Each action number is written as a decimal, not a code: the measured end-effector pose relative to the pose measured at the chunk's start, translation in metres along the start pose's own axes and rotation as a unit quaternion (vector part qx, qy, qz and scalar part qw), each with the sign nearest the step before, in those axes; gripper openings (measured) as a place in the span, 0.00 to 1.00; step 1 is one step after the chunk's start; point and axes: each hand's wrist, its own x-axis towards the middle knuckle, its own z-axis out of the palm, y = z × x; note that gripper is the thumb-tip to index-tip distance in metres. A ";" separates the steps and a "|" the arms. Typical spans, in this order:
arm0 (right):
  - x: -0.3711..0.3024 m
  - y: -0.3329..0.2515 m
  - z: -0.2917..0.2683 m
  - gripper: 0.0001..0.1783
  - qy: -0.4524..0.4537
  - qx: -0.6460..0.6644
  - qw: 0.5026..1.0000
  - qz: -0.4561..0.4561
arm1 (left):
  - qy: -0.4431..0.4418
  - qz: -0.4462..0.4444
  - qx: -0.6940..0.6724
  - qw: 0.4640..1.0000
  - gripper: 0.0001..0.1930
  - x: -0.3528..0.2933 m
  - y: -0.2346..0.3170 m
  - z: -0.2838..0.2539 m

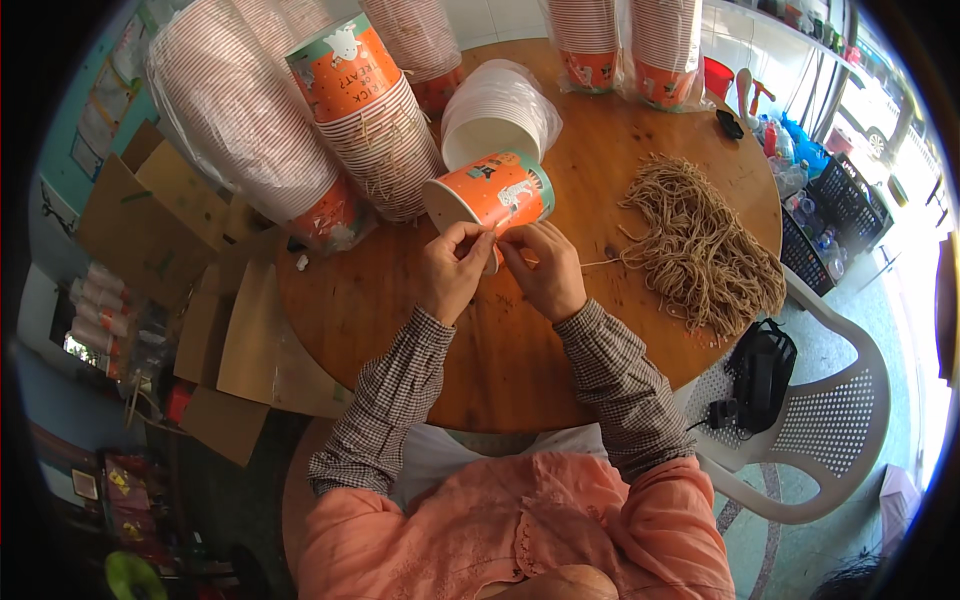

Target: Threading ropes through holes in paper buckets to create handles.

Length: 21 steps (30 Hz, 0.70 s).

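An orange and green printed paper bucket (pixel 505 192) lies tilted on its side on the table, its mouth toward the left. At the near part of its rim, my left hand (pixel 456 268) is closed in a pinch; whether cord is also between those fingers is hidden. Close beside it, my right hand (pixel 546 268) pinches a thin cord (pixel 603 262), which runs right to a tangled heap of tan cord (pixel 695 245). Both hands' fingertips nearly meet against the bucket. Behind it, a sleeve of white buckets (pixel 495 125) in clear plastic lies with its mouth facing me.
Left of the hands stands a nested stack of buckets (pixel 380 140) with cord ends hanging from it. Plastic-wrapped stacks (pixel 235 110) line the back of the round wooden table (pixel 480 375). Cardboard boxes (pixel 245 335) sit at the left; a white chair (pixel 820 410) holds a black bag (pixel 765 375).
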 end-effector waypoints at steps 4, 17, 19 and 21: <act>-0.001 -0.001 0.001 0.06 -0.002 -0.019 1.000 -0.019 | 0.038 0.033 0.038 0.998 0.05 0.001 -0.001 0.000; 0.000 -0.001 -0.003 0.06 -0.014 0.045 0.998 0.046 | 0.031 0.189 0.196 0.962 0.05 -0.002 0.006 -0.002; -0.001 -0.002 -0.001 0.06 -0.014 0.054 0.998 0.039 | 0.037 0.164 0.201 0.965 0.05 -0.003 0.007 -0.002; -0.001 -0.004 0.000 0.06 -0.012 0.054 0.998 0.029 | 0.042 0.170 0.206 0.963 0.05 -0.003 0.005 -0.002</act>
